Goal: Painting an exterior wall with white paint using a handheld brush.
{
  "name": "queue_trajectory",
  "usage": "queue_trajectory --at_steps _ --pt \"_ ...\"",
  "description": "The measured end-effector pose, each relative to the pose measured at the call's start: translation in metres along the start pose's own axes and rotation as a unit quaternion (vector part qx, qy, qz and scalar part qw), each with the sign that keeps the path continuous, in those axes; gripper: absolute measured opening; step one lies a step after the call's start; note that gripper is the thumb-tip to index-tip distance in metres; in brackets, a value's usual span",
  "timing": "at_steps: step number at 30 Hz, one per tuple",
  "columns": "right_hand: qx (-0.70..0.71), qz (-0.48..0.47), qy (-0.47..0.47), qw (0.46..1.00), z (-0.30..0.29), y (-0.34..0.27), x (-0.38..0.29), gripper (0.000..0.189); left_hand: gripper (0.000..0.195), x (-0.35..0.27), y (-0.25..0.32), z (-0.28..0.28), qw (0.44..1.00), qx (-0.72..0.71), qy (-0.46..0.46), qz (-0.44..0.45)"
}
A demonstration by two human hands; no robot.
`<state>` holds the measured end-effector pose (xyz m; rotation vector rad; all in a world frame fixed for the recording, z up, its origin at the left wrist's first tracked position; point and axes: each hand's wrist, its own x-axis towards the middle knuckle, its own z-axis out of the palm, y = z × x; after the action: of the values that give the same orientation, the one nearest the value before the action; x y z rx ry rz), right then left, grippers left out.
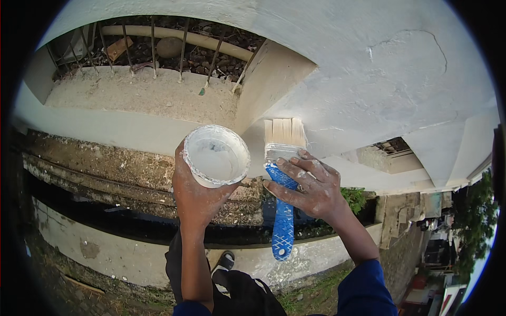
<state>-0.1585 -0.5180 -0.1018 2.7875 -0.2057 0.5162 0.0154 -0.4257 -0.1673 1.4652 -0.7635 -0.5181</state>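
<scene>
My left hand is wrapped around a small round tub, its rim crusted with white paint. White paint lies inside it. To the right, my right hand grips a wide flat paintbrush near its metal ferrule, fingers over the front. The brush has a blue handle with a pale crosshatch pattern, and its pale bristles point up toward the white wall. Whether the bristle tips touch the wall I cannot tell. Paint spots cover the fingers of my right hand.
A barred opening with a rough sill is set in the wall at upper left. Below runs a mossy concrete ledge, then a dark drainage channel and a low concrete curb. My sandalled foot is on the curb.
</scene>
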Motion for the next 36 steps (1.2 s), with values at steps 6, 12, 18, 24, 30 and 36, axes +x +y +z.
queue_trajectory --at_steps 6,12,18,24,30,36 --pt "-0.052 0.03 0.179 0.982 -0.03 0.008 0.023 0.025 0.08 -0.001 -0.007 -0.016 0.999 -0.005 0.035 -0.005" --pt "-0.073 0.015 0.078 0.994 0.018 -0.006 0.004 0.028 0.079 0.0 -0.003 -0.016 0.999 -0.01 0.045 -0.001" --pt "0.164 0.098 0.147 0.971 -0.006 0.009 0.025 0.025 0.079 -0.002 -0.003 -0.019 0.998 -0.008 0.056 -0.007" --pt "0.035 0.081 0.396 0.914 -0.033 0.016 0.031 0.024 0.08 -0.005 -0.004 -0.019 0.999 0.01 0.051 -0.006" --pt "-0.077 0.074 0.179 0.978 0.062 -0.005 -0.014 0.03 0.082 -0.007 -0.007 -0.014 0.999 0.012 0.05 -0.009" --pt "0.096 0.085 0.105 0.986 0.072 -0.028 -0.021 0.027 0.082 -0.01 -0.012 -0.021 0.997 0.016 0.068 -0.017"
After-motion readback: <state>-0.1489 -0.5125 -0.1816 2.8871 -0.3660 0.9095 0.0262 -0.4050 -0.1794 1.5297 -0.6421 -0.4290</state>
